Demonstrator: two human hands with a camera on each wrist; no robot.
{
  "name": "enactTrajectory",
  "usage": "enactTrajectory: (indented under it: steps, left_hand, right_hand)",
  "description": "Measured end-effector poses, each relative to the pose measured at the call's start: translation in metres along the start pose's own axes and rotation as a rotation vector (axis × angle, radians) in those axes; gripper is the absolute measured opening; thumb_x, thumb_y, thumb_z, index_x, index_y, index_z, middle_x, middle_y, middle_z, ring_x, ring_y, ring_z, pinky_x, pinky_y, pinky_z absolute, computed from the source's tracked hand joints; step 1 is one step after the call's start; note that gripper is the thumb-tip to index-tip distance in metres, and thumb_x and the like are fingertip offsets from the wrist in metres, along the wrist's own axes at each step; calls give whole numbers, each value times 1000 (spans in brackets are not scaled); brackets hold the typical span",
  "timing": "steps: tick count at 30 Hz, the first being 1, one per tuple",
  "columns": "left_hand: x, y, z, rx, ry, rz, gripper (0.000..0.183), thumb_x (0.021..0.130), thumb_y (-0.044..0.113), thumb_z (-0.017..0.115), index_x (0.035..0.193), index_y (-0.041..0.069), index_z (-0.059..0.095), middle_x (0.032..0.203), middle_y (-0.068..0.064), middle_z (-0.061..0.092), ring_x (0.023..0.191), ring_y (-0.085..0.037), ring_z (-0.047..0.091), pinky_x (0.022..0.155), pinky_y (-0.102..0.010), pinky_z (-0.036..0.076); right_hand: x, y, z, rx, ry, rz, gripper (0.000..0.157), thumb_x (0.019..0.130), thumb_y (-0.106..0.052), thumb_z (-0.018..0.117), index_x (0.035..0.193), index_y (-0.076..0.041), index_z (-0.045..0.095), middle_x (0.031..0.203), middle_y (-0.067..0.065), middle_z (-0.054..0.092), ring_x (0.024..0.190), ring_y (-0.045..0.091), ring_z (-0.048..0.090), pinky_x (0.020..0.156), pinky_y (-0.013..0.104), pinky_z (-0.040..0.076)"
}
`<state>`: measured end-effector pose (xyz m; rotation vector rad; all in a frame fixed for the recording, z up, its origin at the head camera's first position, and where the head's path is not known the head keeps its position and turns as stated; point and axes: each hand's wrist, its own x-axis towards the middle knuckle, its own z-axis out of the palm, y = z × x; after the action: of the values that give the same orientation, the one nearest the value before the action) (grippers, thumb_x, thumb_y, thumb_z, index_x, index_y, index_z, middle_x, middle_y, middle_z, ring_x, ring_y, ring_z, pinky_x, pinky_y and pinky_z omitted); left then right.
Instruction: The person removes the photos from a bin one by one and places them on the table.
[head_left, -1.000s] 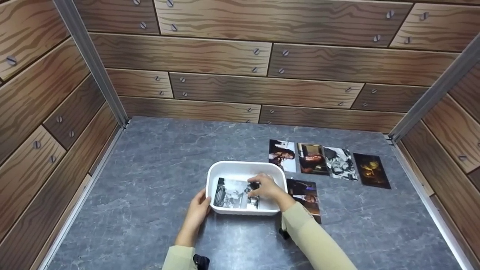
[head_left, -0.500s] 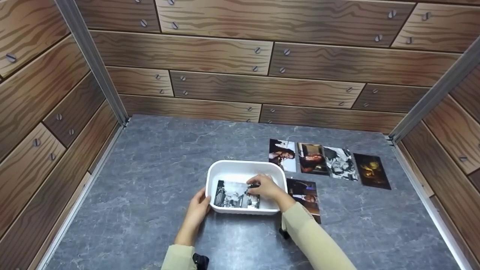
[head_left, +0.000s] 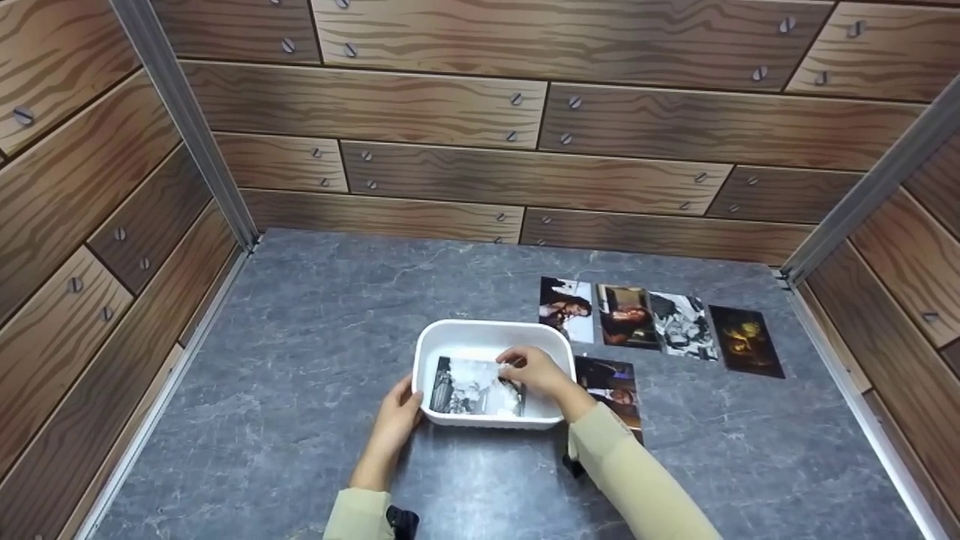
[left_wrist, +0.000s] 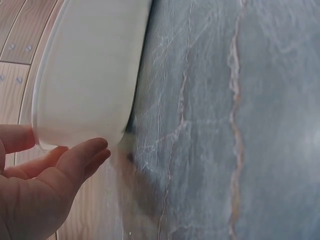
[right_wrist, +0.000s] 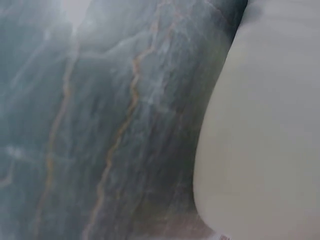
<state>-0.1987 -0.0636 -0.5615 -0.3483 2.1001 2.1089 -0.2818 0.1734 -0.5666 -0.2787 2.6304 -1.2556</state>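
Observation:
A white plastic tub (head_left: 491, 424) stands in front of me in the head view. On its floor lies a black-and-white photo (head_left: 469, 394), its right end bright with glare. My left hand (head_left: 397, 416) grips the tub's left end; in the left wrist view the thumb and fingers of the left hand (left_wrist: 55, 175) are at the wall of the tub (left_wrist: 90, 75). My right hand (head_left: 536, 375) reaches inside the tub, thumb and finger pinching the photo near its upper right corner. The right wrist view has only the outer wall of the tub (right_wrist: 265, 135), with the right hand out of sight.
Behind the tub to the right, several photos lie in a row, from a portrait photo (head_left: 566, 309) to a dark one (head_left: 746, 341). Another photo (head_left: 611, 394) lies against the tub's right side, partly covered by my right arm. Wood-patterned walls (head_left: 450, 165) enclose the grey marbled table (head_left: 300, 330).
My right thumb and fingers have drawn together at the photo's right end, and that end has shifted slightly right and caught more glare. The left hand and tub stay put.

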Motion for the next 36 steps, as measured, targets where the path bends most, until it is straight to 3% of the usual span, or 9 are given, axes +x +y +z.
enactTrajectory:
  steps: [6,12,16,20,24,28,32,36]
  left_hand:
    - [0,0,0,18,6,15,48,100,1,40,143,-17,28,145,-37,34,135,-45,38,109,-49,41]
    - [0,1,0,-15,-11,40,48,99,0,40,142,-17,28,144,-38,35,133,-46,41,108,-48,42]
    - [0,1,-1,-7,-4,35,48,99,1,41,143,-15,30,145,-37,35,132,-45,41,107,-47,44]
    - [0,1,-1,-1,4,24,48,99,1,41,143,-15,30,145,-36,35,132,-44,42,106,-46,45]
    - [0,0,-1,1,9,5,49,99,2,42,144,-14,30,146,-36,34,133,-44,41,107,-45,45]
    - [0,1,-1,11,17,-11,49,99,3,43,144,-13,30,147,-35,34,133,-43,41,107,-46,44]
    - [2,1,0,15,26,-39,49,100,4,42,145,-12,30,148,-34,33,136,-43,39,109,-47,42]
    - [3,2,1,20,39,-74,49,100,6,42,146,-10,30,149,-32,33,137,-42,37,110,-47,41]
  right_hand:
    - [-2,-8,-2,-40,54,-111,20,78,-6,76,96,-1,68,95,14,69,92,28,62,87,40,52]
    - [0,-17,-13,53,35,-85,18,79,0,74,94,2,65,87,10,65,80,13,60,79,27,53]
    - [-1,-15,-21,199,57,-44,22,78,5,71,98,11,63,83,5,64,74,4,56,72,16,50]
    - [-7,-11,-31,426,143,62,25,79,7,68,102,13,60,78,-2,63,70,3,56,65,15,49]
    - [-20,-5,-50,655,249,166,17,84,8,64,101,4,62,75,-6,63,68,5,58,62,17,50]
    - [-36,9,-75,824,363,193,20,88,9,58,92,-9,63,73,-8,65,69,4,60,64,17,51]
    - [-55,33,-98,914,484,208,29,90,9,56,83,-18,64,73,-10,64,69,2,60,66,16,52]
    - [-80,62,-116,934,571,287,34,92,4,55,76,-25,63,73,-15,59,68,-1,57,66,12,50]
